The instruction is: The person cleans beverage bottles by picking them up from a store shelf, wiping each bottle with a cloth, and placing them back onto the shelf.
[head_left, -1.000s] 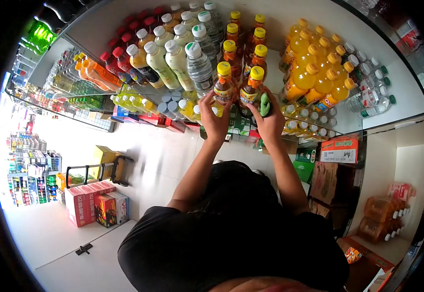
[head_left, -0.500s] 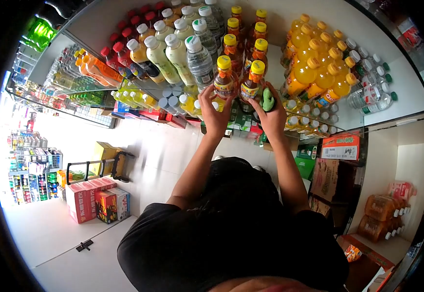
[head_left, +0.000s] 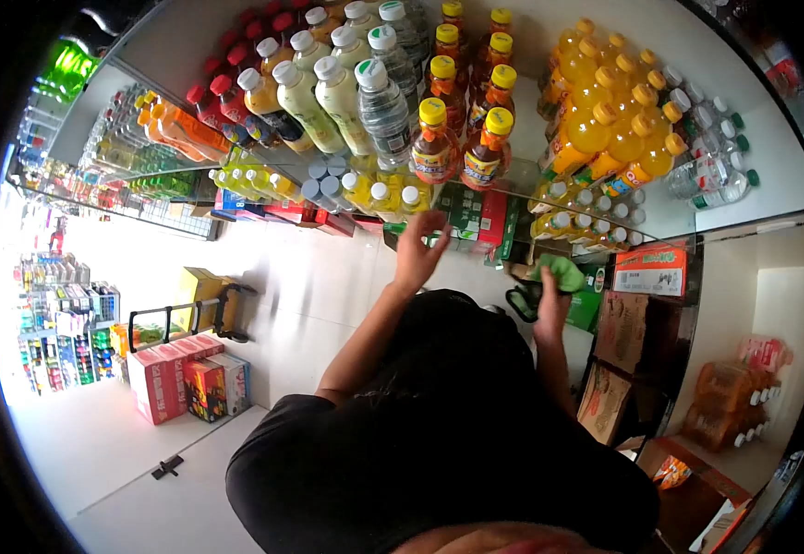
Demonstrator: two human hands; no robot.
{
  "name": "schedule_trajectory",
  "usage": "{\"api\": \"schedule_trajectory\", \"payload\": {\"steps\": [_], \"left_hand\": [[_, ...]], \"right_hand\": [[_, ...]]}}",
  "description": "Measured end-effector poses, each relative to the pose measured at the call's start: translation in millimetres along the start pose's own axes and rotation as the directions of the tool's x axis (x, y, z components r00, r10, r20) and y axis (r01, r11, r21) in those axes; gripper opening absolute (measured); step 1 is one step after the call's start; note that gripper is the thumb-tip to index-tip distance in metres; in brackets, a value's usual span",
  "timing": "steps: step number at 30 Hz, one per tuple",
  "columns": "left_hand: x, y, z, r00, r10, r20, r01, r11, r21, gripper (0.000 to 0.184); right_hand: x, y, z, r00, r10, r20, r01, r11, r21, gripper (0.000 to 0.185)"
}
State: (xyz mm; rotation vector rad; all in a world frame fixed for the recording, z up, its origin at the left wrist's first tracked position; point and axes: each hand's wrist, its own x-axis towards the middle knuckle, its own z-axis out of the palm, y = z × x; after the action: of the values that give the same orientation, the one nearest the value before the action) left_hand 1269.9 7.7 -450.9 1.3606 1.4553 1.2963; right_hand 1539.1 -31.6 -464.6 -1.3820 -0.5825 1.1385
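Observation:
My left hand (head_left: 418,251) is in the air below the shelf edge, fingers loosely curled and apart, with nothing in it. My right hand (head_left: 550,309), lower and to the right, grips a crumpled green cloth (head_left: 562,273). A black looped thing (head_left: 523,299), too unclear to name, hangs beside the cloth at the same hand. Above my left hand, two rows of yellow-capped bottles of brown drink stand upright on the shelf. The front-left bottle (head_left: 433,152) and the front-right bottle (head_left: 485,157) are at the shelf's edge, apart from both hands.
White-capped bottles (head_left: 335,103) stand left of the brown drinks, orange drink bottles (head_left: 596,134) to the right. A lower shelf holds yellow bottles (head_left: 381,196). Cartons (head_left: 623,332) are stacked at right. A cart with boxes (head_left: 163,374) stands on the floor at left.
Both hands have let go of the two front brown drink bottles, which stay on the shelf. My left hand has dropped slightly; my right hand has moved down and right with the green cloth.

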Motion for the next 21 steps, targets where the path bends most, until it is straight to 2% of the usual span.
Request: {"api": "schedule_trajectory", "payload": {"steps": [1, 3, 4, 5, 6, 7, 8, 9, 10, 11, 13, 14, 16, 17, 19, 20, 21], "left_hand": [[-2, 10, 4, 0.994, -0.055, 0.097, 0.056, 0.998, -0.009, 0.027], [-4, 21, 12, 0.956, 0.14, 0.257, -0.158, 0.986, 0.049, 0.02], [-3, 33, 18, 0.932, 0.177, 0.316, -0.199, 0.979, 0.038, 0.017], [-2, 46, 23, 0.91, 0.193, 0.367, -0.194, 0.98, -0.035, 0.021], [0, 49, 33, 0.908, 0.212, 0.363, -0.187, 0.977, -0.102, 0.025], [1, 56, 45, 0.907, 0.226, 0.354, -0.176, 0.97, -0.17, 0.03], [3, 63, 55, 0.902, 0.3, 0.309, -0.27, 0.953, -0.137, 0.036], [10, 78, 64, 0.894, 0.368, 0.256, -0.355, 0.93, -0.098, 0.041], [19, 95, 72, 0.849, 0.48, 0.219, -0.478, 0.876, -0.068, 0.056], [27, 109, 84, 0.846, 0.487, 0.217, -0.483, 0.872, -0.075, 0.056], [43, 128, 111, 0.828, 0.56, 0.028, -0.56, 0.828, 0.022, 0.072], [52, 130, 121, 0.825, 0.564, 0.018, -0.565, 0.825, 0.023, 0.072], [74, 132, 145, 0.781, 0.619, -0.083, -0.588, 0.774, 0.233, 0.08], [86, 123, 158, 0.778, 0.62, -0.099, -0.587, 0.774, 0.235, 0.08], [108, 93, 175, 0.875, 0.482, -0.055, -0.482, 0.876, 0.013, 0.08], [111, 90, 174, 0.899, 0.438, 0.009, -0.438, 0.899, -0.003, 0.077], [112, 93, 174, 0.893, 0.45, 0.002, -0.45, 0.893, 0.023, 0.074]], "right_hand": [[1, 1, -13, 0.946, 0.316, -0.071, -0.298, 0.936, 0.19, 0.034], [2, 3, -35, 0.904, 0.403, 0.145, -0.423, 0.786, 0.452, 0.033], [3, 0, -36, 0.894, 0.39, 0.221, -0.447, 0.747, 0.492, 0.031], [4, 6, -38, 0.904, 0.383, 0.191, -0.425, 0.744, 0.515, 0.031], [7, 18, -42, 0.964, 0.238, 0.116, -0.263, 0.907, 0.329, 0.029], [3, 14, -39, 0.99, 0.126, 0.066, -0.137, 0.969, 0.205, 0.032], [-3, 11, -36, 0.998, 0.055, 0.044, -0.062, 0.981, 0.185, 0.035], [-11, 2, -30, 0.998, 0.058, 0.024, -0.062, 0.972, 0.227, 0.038], [-18, -7, -24, 0.999, 0.051, 0.011, -0.052, 0.962, 0.269, 0.041], [-22, -22, -16, 0.994, 0.103, -0.029, -0.089, 0.948, 0.306, 0.043], [-23, -18, -23, 0.997, 0.076, -0.008, -0.07, 0.944, 0.323, 0.039], [-24, -15, -31, 0.997, 0.07, 0.012, -0.07, 0.94, 0.335, 0.036], [-17, -23, -46, 0.995, 0.095, 0.019, -0.096, 0.938, 0.334, 0.037], [-11, -30, -56, 0.992, 0.129, 0.018, -0.127, 0.933, 0.336, 0.037], [1, -48, -76, 0.996, 0.09, 0.029, -0.094, 0.943, 0.318, 0.038], [7, -57, -85, 0.998, 0.064, 0.026, -0.069, 0.948, 0.311, 0.039], [12, -61, -95, 0.999, 0.04, 0.022, -0.045, 0.951, 0.304, 0.04]]}}
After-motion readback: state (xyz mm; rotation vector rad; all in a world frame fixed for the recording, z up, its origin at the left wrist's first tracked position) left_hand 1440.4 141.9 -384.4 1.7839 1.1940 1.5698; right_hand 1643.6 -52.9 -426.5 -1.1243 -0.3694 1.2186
